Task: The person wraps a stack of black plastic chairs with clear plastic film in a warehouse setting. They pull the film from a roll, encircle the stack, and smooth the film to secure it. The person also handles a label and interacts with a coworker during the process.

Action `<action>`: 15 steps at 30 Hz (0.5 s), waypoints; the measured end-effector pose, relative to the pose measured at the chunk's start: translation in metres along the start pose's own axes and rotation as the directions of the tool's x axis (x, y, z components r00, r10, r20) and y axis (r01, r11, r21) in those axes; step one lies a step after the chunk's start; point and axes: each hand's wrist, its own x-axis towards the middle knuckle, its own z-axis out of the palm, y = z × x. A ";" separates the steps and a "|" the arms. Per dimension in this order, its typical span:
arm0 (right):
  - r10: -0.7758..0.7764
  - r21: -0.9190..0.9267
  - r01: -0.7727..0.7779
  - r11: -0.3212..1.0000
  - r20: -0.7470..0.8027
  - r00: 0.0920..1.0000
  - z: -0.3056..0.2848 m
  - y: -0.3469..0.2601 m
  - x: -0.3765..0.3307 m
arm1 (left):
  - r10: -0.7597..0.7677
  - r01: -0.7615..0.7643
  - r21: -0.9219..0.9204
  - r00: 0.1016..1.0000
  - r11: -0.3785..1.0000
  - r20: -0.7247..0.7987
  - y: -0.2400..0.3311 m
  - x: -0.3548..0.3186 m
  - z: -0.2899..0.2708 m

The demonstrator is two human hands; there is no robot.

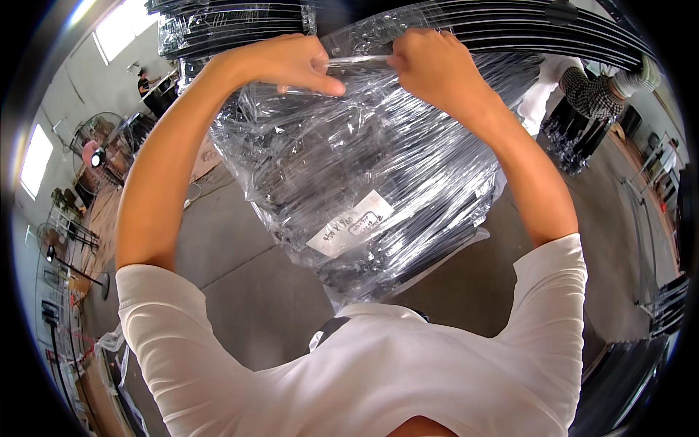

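Standing with both arms raised in a wide ring, the person in the white T-shirt [349, 371] reaches over a large film-wrapped bundle [306, 153] that lies straight ahead of the chest, above the grey floor [233, 255]. The right hand [431, 64] is closed in a fist around a gathered edge of clear plastic film [358, 64], knuckles up. The left hand [298, 64] sits across from it at the other end of that edge, thumb stuck out and fingers curled; I can't tell from here whether those fingers pinch the film. The edge runs nearly straight between the two hands, which suggests they are set apart to keep it stretched rather than let it sag. Bent elbows seem to give the forearms room to clear the bundle on either side. A white paper label [351, 222] (handwritten, by the look of it) shows on the near part of the bundle, presumably placed there so it can be read without moving anything. Beyond the hands, long black strips with pale edges [524, 29] lie side by side, probably kept parallel so that they stack neatly. Off to the left stands a floor fan [102, 138].
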 end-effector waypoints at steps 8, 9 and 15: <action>-0.042 0.020 0.040 0.999 0.075 0.996 0.001 -0.001 -0.008 | 0.001 -0.027 0.102 0.968 0.994 0.251 -0.009 0.001 -0.013; -0.046 -0.011 0.047 0.999 0.097 0.994 0.002 -0.001 -0.008 | -0.024 0.017 0.030 0.964 0.999 0.264 -0.013 0.000 -0.009; -0.023 -0.114 0.038 0.993 0.130 0.991 -0.001 -0.003 -0.010 | -0.147 0.161 -0.030 0.953 0.987 0.263 -0.005 -0.014 -0.006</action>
